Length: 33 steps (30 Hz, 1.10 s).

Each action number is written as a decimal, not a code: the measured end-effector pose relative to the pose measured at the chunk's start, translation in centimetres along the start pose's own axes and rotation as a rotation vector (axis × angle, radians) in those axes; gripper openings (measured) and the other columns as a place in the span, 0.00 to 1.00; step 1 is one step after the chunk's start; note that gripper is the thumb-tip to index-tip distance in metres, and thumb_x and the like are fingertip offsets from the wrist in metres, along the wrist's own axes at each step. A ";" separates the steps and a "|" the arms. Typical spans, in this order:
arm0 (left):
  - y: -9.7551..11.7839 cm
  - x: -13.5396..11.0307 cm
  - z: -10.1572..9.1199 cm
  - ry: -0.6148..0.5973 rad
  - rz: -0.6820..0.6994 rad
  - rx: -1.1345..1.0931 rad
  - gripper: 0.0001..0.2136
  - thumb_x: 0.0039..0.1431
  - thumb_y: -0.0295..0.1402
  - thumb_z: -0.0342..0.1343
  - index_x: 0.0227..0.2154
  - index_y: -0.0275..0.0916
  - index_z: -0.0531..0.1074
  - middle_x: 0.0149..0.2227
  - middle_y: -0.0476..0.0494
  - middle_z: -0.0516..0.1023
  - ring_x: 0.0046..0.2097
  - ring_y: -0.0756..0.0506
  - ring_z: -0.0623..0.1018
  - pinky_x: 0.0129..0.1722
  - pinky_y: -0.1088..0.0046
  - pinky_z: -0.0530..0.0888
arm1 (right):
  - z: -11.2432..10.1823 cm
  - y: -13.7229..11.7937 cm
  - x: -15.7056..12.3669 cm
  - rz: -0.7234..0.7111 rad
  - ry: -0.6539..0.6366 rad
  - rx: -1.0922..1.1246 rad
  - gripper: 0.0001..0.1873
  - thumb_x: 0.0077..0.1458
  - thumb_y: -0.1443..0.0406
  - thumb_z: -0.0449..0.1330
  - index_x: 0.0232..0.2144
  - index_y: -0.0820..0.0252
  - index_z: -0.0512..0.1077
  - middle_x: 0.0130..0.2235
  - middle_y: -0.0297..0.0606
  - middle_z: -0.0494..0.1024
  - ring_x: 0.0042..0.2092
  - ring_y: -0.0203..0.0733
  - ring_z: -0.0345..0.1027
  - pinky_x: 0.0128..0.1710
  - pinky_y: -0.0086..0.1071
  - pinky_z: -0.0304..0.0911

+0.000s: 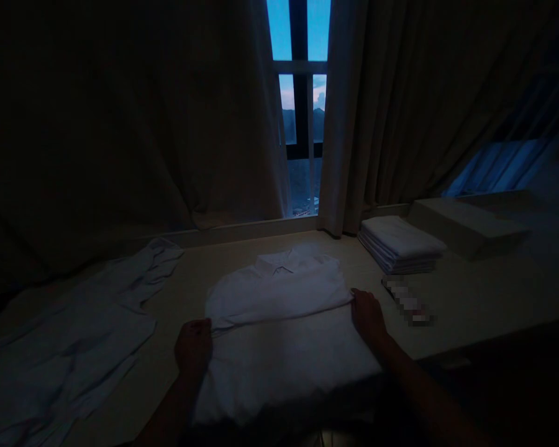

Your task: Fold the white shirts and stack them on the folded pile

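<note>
A white collared shirt (279,310) lies on the table (470,298) in front of me, its collar toward the window, with a fold running across its middle. My left hand (193,347) is closed on the fold's left end. My right hand (367,315) grips the fold's right end at the shirt's edge. The room is dim, so finger detail is faint.
A loose pile of white garments (69,347) sprawls over the table's left side. A neat stack of folded white cloth (400,245) sits at the right, a flat box (466,223) behind it. A small blurred object (407,301) lies near my right hand. Curtains (377,124) flank a window (300,105).
</note>
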State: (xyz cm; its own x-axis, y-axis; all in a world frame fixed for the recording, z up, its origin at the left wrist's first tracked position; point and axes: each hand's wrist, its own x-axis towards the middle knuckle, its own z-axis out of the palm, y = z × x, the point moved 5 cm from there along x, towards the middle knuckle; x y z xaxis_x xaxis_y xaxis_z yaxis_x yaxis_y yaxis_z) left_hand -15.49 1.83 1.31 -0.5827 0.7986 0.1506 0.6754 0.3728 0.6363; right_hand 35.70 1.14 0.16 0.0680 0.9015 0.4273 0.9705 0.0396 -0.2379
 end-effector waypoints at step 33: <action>1.0 6.9 1.8 -0.277 0.057 0.188 0.21 0.49 0.51 0.53 0.36 0.40 0.75 0.41 0.36 0.79 0.43 0.36 0.78 0.42 0.61 0.72 | -1.2 0.9 0.6 0.093 0.005 0.080 0.05 0.55 0.72 0.53 0.32 0.59 0.66 0.33 0.37 0.68 0.36 0.40 0.60 0.37 0.31 0.50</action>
State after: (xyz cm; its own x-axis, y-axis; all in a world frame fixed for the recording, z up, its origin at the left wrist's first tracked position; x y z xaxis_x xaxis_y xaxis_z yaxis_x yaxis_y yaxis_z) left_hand -18.03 8.53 1.62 -0.4140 0.9091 -0.0458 0.7899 0.3838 0.4783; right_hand 36.87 1.22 1.26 0.1586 0.9008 0.4043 0.9382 -0.0099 -0.3460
